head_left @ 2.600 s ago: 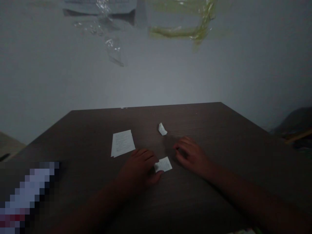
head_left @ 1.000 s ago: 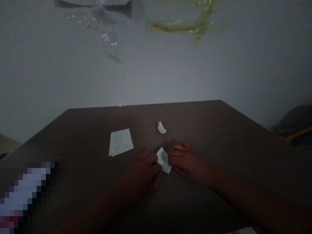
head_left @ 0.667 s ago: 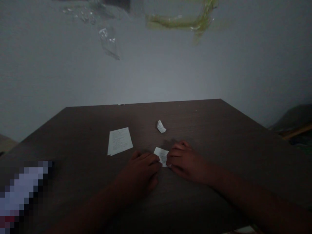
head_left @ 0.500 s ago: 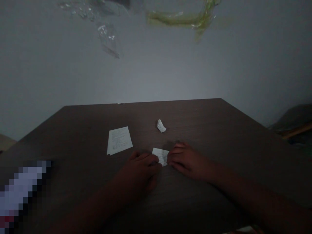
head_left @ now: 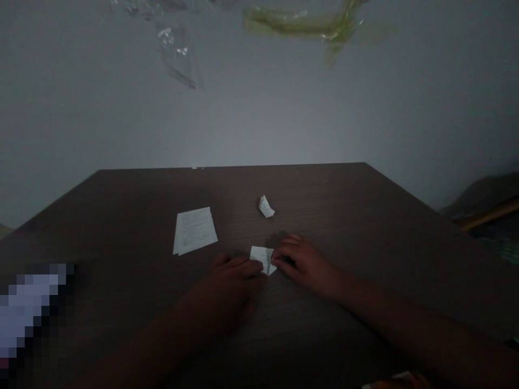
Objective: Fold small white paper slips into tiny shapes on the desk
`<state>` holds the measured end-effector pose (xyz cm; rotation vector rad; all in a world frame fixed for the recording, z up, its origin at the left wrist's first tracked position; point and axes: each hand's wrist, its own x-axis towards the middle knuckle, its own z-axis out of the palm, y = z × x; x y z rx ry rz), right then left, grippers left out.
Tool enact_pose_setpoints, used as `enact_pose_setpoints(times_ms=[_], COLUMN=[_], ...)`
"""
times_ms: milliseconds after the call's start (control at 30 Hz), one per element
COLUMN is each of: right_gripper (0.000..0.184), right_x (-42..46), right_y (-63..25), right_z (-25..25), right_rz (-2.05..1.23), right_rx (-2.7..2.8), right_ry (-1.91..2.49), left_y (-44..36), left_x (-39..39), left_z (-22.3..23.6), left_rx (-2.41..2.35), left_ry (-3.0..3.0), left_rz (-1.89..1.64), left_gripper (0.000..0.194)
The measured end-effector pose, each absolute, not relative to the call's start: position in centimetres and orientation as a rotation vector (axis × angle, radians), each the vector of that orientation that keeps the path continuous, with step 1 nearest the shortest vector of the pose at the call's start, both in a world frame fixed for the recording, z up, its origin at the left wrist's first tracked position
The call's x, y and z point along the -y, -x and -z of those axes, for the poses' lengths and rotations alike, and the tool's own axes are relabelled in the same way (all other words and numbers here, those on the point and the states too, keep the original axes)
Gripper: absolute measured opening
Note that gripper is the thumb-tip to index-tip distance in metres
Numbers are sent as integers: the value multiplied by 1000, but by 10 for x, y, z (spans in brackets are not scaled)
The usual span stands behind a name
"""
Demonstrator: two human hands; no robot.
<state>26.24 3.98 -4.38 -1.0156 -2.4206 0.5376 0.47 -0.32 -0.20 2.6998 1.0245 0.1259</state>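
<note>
A small folded piece of printed paper [head_left: 260, 256] lies on the brown table between my hands. My left hand [head_left: 239, 275] rests at its left side, fingers bent, with the fingertips pressing the near left edge. At the right edge my right hand [head_left: 300, 260] pinches the paper between thumb and fingers, and a crease shows beside the fingertips. Just beyond lies a small folded paper shape [head_left: 266, 207], standing slightly off the table. To the left, sheets of printed paper [head_left: 197, 231] lie flat, one partly over another.
The brown table [head_left: 324, 200] meets a grey wall [head_left: 284, 119] at its far edge. Yellow tape [head_left: 292, 24] and clear plastic [head_left: 176, 51] are stuck to the wall. A blurred-out bright object [head_left: 30, 308] lies at the left. Something orange and white [head_left: 399, 381] shows at the bottom edge.
My right hand has moved a little left with the paper's right side, its thumb and fingers now pinched at the edge. A crease now shows there. The view has shifted slightly.
</note>
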Motion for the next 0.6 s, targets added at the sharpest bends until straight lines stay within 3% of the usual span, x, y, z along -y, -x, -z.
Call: enact_pose_setpoints(times_ms=[233, 600], right_gripper=[4, 11], right_x=[-40, -43], right_y=[-260, -255], right_z=[46, 43], right_rz=[-527, -541], right_rx=[2434, 2379], right_ry=[1131, 1153], left_y=[-4, -4], left_x=[4, 5], left_z=[7, 28], left_rx=[-1007, -1048], left_ry=[-2714, -2821], left_rz=[-187, -217], left_gripper=[45, 56])
